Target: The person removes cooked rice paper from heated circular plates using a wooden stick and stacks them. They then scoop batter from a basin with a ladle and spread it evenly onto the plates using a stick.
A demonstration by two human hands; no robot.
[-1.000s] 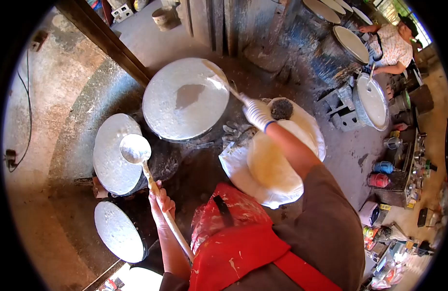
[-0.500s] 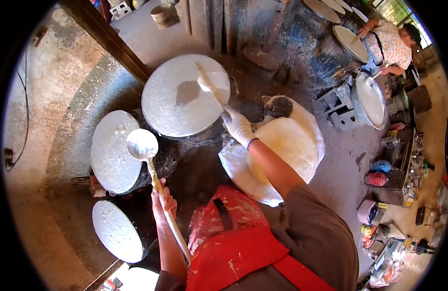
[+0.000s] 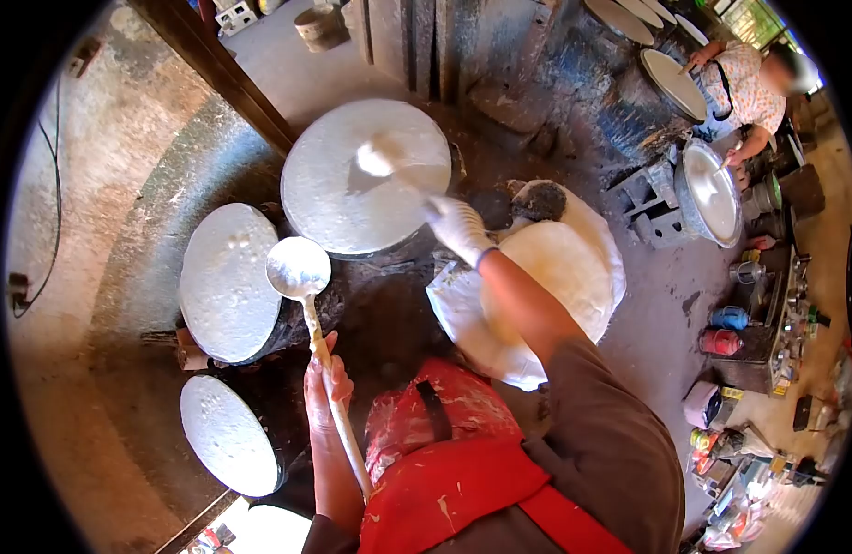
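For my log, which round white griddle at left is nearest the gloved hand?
The topmost griddle, near the white-gloved right hand; the middle griddle and bottom griddle are farther away.

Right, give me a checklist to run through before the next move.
1. Ladle gripped by the handle in the left hand: ok.
2. Right hand gloved: ok.
3. Left hand gloved: not ok, it is bare.
4. Tool in the right hand reaching over the large round pan: ok.
5. Pan's surface evenly coated: cannot tell; a greyer patch and motion blur show near the tool.
6. Pale round sheet untouched by the right arm: cannot tell.
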